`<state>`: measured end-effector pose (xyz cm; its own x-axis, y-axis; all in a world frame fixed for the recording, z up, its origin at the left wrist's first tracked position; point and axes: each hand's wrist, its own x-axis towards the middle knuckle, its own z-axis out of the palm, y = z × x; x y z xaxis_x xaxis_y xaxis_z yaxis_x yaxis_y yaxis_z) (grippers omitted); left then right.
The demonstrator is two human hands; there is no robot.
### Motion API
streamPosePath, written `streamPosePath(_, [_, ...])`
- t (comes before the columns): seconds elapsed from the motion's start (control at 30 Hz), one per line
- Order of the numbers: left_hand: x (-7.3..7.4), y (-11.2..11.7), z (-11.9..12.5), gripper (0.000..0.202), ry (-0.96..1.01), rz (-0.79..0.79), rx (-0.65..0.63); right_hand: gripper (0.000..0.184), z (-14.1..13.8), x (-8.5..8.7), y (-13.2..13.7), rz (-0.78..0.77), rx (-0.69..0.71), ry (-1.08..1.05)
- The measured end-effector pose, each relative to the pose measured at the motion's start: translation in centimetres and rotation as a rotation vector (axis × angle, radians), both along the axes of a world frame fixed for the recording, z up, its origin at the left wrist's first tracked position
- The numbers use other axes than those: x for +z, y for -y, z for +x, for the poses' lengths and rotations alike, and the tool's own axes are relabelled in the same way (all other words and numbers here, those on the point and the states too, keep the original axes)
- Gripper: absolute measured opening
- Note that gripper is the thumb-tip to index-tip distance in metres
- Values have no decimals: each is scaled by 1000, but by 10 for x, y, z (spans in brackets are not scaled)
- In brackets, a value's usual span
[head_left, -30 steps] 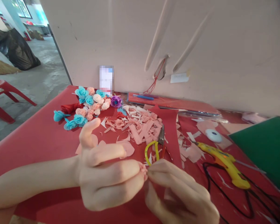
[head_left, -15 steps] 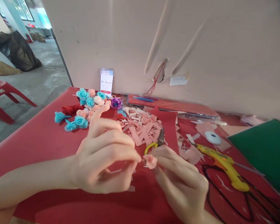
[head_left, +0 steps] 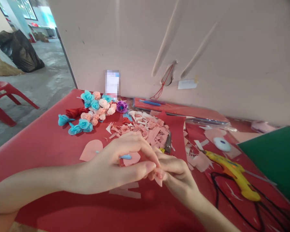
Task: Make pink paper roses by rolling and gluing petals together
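Observation:
Between my two hands, over the middle of the table, is a small pink paper flower (head_left: 159,176). My right hand (head_left: 180,170) pinches it between thumb and fingers. The thumb and fingertips of my left hand (head_left: 125,164) close on its left side; the exact contact is partly hidden. Under my left hand lie a pink heart-shaped paper petal (head_left: 91,149) and a second pink petal (head_left: 132,159), with a light blue stick-like thing (head_left: 126,157) showing across the second one. Just beyond my right hand are scissors (head_left: 168,143), mostly covered.
Finished paper flowers (head_left: 87,125) cluster at the back left, before a propped phone (head_left: 112,83). Pink paper scraps (head_left: 157,132) are heaped in the middle. A yellow glue gun (head_left: 232,172) with a black cord lies right, near a green board (head_left: 275,154). A panel (head_left: 135,42) rises behind.
My left hand has turned and its raised finger has come down, closing with the others at the flower. The flower has moved slightly down, a petal tip now pointing downward. The pink petals beneath came into view.

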<state>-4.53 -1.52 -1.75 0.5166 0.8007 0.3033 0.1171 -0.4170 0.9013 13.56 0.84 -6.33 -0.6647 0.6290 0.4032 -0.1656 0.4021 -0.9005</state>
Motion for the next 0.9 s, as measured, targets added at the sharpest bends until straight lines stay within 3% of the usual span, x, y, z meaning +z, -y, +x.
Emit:
streamPosePath(0.13, [1,0,0,12,14,-54,7,24,-1,-3,-1,-122,56,-50])
streamPosePath(0.57, [1,2,2,12,58,26,14,20,-2,-14,1,-374,129,-172])
streamPosePath(0.9, [-5,2,3,11,66,76,50,9,-14,-6,12,-760,172,-294])
